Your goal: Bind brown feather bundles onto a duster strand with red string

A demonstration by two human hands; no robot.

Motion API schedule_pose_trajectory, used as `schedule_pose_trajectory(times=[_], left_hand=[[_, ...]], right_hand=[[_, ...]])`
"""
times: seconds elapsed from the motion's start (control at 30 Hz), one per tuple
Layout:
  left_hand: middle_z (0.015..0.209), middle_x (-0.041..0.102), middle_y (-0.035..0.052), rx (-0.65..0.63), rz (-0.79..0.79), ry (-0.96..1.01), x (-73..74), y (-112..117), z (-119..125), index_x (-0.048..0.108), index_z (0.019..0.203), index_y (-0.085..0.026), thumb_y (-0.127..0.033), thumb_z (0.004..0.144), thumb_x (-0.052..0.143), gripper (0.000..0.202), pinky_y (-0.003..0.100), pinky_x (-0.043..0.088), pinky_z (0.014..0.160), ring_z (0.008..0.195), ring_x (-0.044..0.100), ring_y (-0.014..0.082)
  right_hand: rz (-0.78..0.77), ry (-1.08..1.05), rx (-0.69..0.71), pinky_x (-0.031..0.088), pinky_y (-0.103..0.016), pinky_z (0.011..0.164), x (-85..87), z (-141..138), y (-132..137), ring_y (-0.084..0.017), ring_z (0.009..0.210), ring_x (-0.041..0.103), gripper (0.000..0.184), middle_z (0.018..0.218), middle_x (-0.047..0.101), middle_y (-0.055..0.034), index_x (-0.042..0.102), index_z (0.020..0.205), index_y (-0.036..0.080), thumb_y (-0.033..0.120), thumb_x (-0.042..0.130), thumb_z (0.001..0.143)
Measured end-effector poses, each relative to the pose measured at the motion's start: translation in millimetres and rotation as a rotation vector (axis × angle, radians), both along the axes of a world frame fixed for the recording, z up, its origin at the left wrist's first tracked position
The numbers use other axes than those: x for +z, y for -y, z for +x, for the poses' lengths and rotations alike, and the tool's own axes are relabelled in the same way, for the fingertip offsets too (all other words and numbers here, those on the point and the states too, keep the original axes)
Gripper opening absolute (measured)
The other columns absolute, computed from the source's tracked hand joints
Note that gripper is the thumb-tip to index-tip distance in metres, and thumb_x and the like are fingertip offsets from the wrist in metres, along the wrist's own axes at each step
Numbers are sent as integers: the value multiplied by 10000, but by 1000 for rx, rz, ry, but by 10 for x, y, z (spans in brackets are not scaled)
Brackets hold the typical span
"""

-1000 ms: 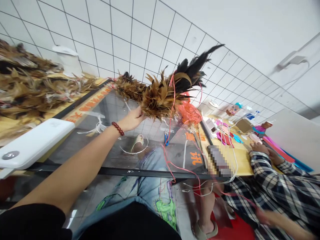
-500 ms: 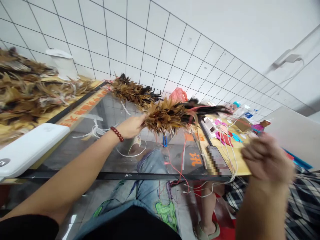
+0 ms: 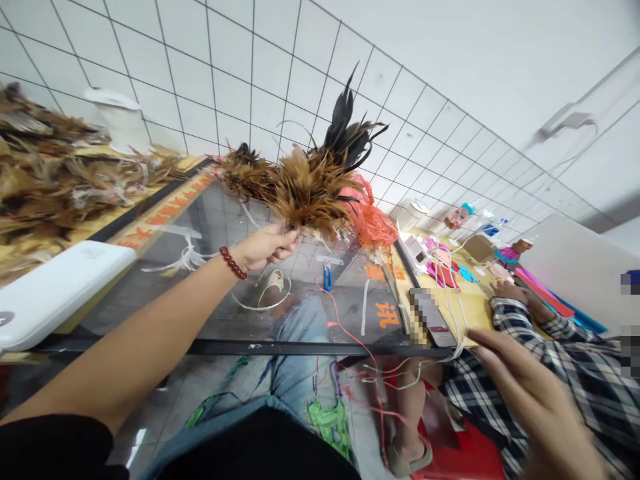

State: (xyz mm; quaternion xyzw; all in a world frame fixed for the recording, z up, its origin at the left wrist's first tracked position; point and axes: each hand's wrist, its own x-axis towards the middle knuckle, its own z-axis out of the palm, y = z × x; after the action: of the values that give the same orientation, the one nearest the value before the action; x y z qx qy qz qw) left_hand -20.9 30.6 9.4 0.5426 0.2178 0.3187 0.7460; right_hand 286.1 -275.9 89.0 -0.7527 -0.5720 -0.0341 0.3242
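My left hand [image 3: 265, 245] is closed round the base of a bundle of brown and black feathers [image 3: 313, 177], held up above the glass tabletop [image 3: 210, 293]. The black tips point upward. A thin red string [image 3: 350, 333] trails from the bundle down over the table edge. My right hand [image 3: 530, 393] is low at the right with its fingers stretched out flat and nothing in it, near some white cords [image 3: 415, 373].
A heap of feathers [image 3: 55, 180] lies on the wooden shelf at left, beside a white box [image 3: 55, 287]. An orange net bag [image 3: 375, 223], blue clippers [image 3: 327, 277] and a phone [image 3: 433, 317] lie on the table. A person in a plaid sleeve [image 3: 560, 347] works at right.
The feather bundle swung from lying sideways to pointing up. My right hand dropped from a raised fist to an open, flat hand low at the right.
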Motion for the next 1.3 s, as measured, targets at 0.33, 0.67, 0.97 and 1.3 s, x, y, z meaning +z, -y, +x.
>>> schedule_pose_trajectory(times=[0.33,0.67,0.97,1.3], left_hand=[[604,260,-71,-164,-267,155,-32,-3,-18,515,871,-141,-357,849,599,233,133,78,344,392,120,15],[681,451,-6,-44,-398,225,-46,20,71,468,775,-126,-290,890,555,218,123,93,322,385,187,-1],[594,369,-40,122,-466,337,113,-5,-32,514,857,-111,-241,958,384,210,121,160,319,378,225,25],[574,441,-37,603,-105,8,132,-1,44,437,696,-137,-118,880,506,197,134,135,354,386,238,12]], right_hand=[[-424,-1217,663,300,-173,372,-839,-1451,-2310,-47,381,330,399,490,414,100,573,788,191,502,766,629],[-88,-1679,423,93,-166,328,-762,-1077,-2439,-46,353,43,220,390,151,138,476,674,200,313,595,820],[-135,-1551,460,81,-186,334,-998,-1085,-2442,-47,353,61,207,399,166,134,507,663,200,346,610,768],[-341,-222,301,415,-241,641,-966,-511,-3087,-152,713,586,309,736,655,-26,725,830,172,447,586,804]])
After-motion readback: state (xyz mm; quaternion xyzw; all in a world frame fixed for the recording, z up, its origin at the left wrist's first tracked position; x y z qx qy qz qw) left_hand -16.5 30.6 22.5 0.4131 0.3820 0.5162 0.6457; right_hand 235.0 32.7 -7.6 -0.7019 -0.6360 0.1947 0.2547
